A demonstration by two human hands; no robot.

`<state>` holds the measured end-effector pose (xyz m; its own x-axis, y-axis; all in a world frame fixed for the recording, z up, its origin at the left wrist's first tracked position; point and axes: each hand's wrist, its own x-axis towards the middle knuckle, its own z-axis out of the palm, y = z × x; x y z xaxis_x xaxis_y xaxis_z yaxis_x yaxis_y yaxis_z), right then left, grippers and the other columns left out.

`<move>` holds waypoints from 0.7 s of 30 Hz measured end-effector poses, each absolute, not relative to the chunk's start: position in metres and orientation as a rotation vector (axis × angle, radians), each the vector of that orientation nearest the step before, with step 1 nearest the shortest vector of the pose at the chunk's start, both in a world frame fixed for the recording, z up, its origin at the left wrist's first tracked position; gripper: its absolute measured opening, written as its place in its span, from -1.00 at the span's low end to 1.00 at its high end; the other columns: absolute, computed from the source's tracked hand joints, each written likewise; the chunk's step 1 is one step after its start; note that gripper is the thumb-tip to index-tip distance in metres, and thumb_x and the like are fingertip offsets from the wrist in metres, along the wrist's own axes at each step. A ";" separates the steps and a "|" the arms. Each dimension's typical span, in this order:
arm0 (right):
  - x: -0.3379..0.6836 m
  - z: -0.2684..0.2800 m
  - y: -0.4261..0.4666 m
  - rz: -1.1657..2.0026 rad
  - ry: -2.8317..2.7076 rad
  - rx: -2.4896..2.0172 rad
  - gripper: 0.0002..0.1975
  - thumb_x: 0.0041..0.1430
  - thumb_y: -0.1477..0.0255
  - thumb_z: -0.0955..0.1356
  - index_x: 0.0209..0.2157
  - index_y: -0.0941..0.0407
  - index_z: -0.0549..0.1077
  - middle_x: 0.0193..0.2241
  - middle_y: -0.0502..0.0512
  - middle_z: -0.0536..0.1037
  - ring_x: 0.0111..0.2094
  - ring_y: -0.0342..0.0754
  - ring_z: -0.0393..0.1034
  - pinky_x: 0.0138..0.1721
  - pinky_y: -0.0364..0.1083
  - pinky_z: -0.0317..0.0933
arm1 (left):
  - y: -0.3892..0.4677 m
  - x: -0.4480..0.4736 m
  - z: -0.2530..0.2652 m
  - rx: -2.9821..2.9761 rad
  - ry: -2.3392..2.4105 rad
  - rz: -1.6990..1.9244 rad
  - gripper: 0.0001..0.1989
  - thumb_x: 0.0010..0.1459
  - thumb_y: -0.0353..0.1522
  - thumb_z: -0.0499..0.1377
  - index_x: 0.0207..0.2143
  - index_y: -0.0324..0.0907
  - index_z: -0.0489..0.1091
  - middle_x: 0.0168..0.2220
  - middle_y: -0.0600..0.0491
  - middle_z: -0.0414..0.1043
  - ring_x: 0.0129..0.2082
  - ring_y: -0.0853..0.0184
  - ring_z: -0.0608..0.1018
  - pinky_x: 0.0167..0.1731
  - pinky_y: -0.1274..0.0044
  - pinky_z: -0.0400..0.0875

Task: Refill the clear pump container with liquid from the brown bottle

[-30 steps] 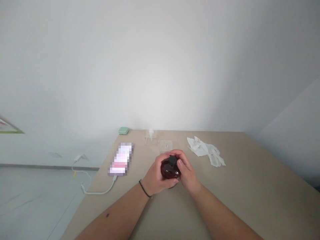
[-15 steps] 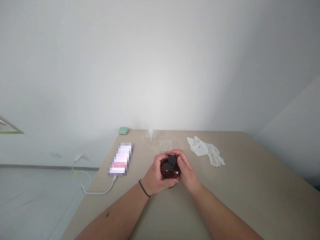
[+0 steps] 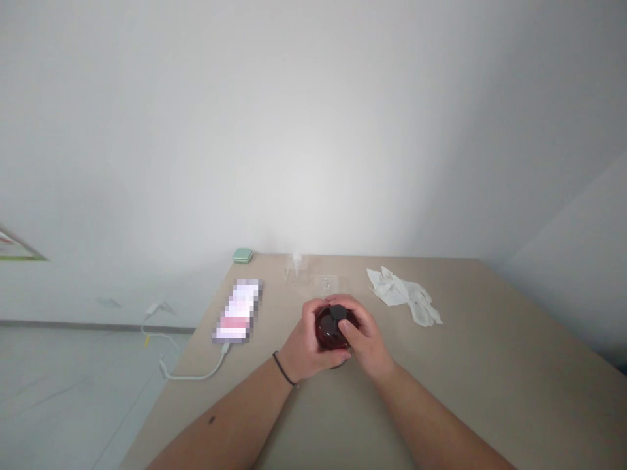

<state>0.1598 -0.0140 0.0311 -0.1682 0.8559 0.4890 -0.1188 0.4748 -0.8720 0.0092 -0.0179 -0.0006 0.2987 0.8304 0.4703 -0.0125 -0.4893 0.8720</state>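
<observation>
- A dark red bottle was held upright near the middle of the table, well back from the near edge
- The left hand was wrapped closed around the bottle's body, a thin black band being worn on that wrist
- The right hand was closed over the black cap, with fingers curled on its top and side
- A slip was judged possible: if the cap were twisted hard while the body was gripped loosely, the bottle could be turned in the palm or tipped, and liquid might be spilled on the tabletop
- A phone on a white cable was seen near the left edge, close enough to be splashed
- Two small clear containers were set just behind the hands, and could be knocked by a forward jerk
- A crumpled white cloth was lying toward the far right, and a small green case at the far left corner, both well apart from the hands
</observation>
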 end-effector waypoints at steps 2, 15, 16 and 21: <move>0.159 0.031 -0.014 0.974 -1.474 -0.691 -0.71 0.16 0.13 0.39 -0.16 -0.01 0.53 -0.10 0.12 0.53 -0.01 0.09 0.39 0.06 0.09 0.26 | -0.018 0.009 0.001 1.741 0.747 1.284 -0.19 -0.08 -0.19 0.41 0.11 -0.11 0.02 0.08 -0.13 0.28 0.03 0.08 0.46 0.03 0.23 0.39; 0.215 0.035 0.030 0.940 -1.189 -1.057 -0.63 -0.05 0.14 0.49 -0.39 0.07 0.34 -0.31 0.13 0.64 -0.29 0.02 0.50 -0.25 0.04 0.40 | -0.017 0.008 0.003 1.765 0.724 1.286 -0.20 -0.09 -0.21 0.41 0.11 -0.11 0.05 0.08 -0.14 0.29 0.05 0.07 0.46 0.08 0.21 0.35; 0.217 0.034 0.032 0.956 -1.198 -1.098 -0.60 -0.08 0.14 0.50 -0.40 0.07 0.32 -0.31 0.14 0.65 -0.29 0.02 0.51 -0.28 0.03 0.40 | -0.017 0.008 0.003 1.766 0.722 1.284 -0.20 -0.08 -0.22 0.41 0.11 -0.11 0.05 0.08 -0.14 0.29 0.05 0.07 0.46 0.08 0.22 0.35; 0.212 0.032 0.032 1.023 -1.263 -1.178 -0.59 -0.12 0.19 0.52 -0.37 0.11 0.33 -0.29 0.18 0.64 -0.39 -0.03 0.49 -0.40 -0.04 0.35 | -0.017 0.007 0.002 1.779 0.721 1.272 -0.18 -0.07 -0.23 0.41 0.14 -0.10 0.03 0.11 -0.14 0.28 0.08 0.07 0.45 0.11 0.21 0.34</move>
